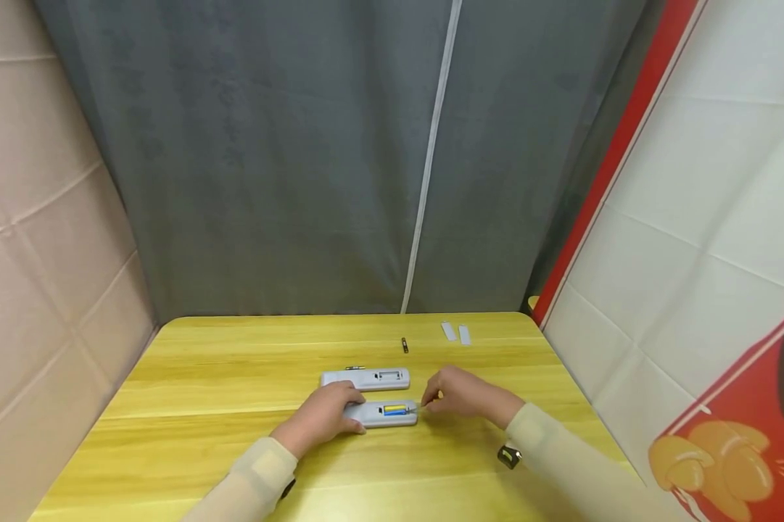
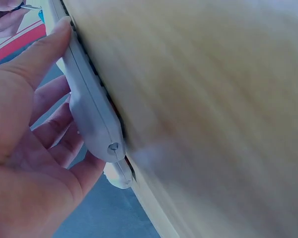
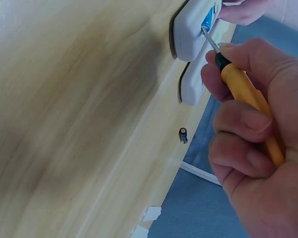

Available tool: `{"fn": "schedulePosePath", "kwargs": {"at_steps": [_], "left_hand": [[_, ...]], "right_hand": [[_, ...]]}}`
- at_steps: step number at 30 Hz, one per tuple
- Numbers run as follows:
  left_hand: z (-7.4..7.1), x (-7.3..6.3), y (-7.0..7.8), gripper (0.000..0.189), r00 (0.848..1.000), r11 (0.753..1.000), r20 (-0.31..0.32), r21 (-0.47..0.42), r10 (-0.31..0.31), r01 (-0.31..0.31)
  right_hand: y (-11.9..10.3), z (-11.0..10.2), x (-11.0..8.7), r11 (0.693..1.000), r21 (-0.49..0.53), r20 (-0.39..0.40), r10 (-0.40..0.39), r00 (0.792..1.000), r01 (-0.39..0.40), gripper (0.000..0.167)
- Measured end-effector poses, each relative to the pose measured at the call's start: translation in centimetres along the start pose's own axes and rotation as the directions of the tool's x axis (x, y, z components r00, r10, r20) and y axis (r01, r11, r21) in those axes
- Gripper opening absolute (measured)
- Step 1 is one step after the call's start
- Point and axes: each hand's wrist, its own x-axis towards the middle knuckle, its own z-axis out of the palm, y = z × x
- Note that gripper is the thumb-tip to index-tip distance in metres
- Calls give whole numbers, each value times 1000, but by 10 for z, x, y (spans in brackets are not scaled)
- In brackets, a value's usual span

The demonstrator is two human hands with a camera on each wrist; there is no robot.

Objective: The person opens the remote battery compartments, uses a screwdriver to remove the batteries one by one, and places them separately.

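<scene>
A light-grey remote control (image 1: 365, 415) lies back up on the table, its battery compartment uncovered. Yellow and blue batteries (image 1: 395, 410) sit side by side in it. My left hand (image 1: 324, 415) grips this remote, thumb along the near side and fingers at the far side. In my right hand (image 1: 460, 394) is a small screwdriver (image 3: 243, 91) with a yellow handle and dark collar. Its metal tip reaches the compartment at the end of the blue battery; whether it touches is too small to tell. Just behind lies a second grey remote (image 1: 360, 378), compartment also uncovered.
A dark battery (image 1: 405, 345) lies beyond the remotes, and another small dark battery (image 1: 355, 367) is against the second remote's far side. Two white battery covers (image 1: 448, 331) lie near the back right of the wooden table (image 1: 235, 377). A grey curtain (image 1: 287, 181) hangs behind.
</scene>
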Motion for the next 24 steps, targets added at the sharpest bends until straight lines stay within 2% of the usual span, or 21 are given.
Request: {"fn": "schedulePosePath", "kwargs": {"at_steps": [10,12,14,18,20,24], "left_hand": [[-3,3,3,48,1000,1000,8,12,-18,18],[-4,3,3,48,999,1000,20,-8,-29,29],[-5,2,4,48,999,999,33,-20,-36,37],[-5,2,4,49,999,999,36,-28,-36,37],[-6,2,5,49,999,999,31,-26,-30,31],[-7,1,5,48,999,999,28,-30,-17,17]], "right_hand": [[1,0,1,1000,13,-4,21,1000,-20,8],[1,-1,0,999,38,-47,31,998,-30,8],[1,-4,-1,996,66,-125,65,990,-57,8],[-2,-13,-1,991,108,-289,108,951,-80,7],[-3,-15,-1,992,96,-306,105,946,-79,7],[-1,-11,-1,991,95,-279,113,954,-89,7]]}}
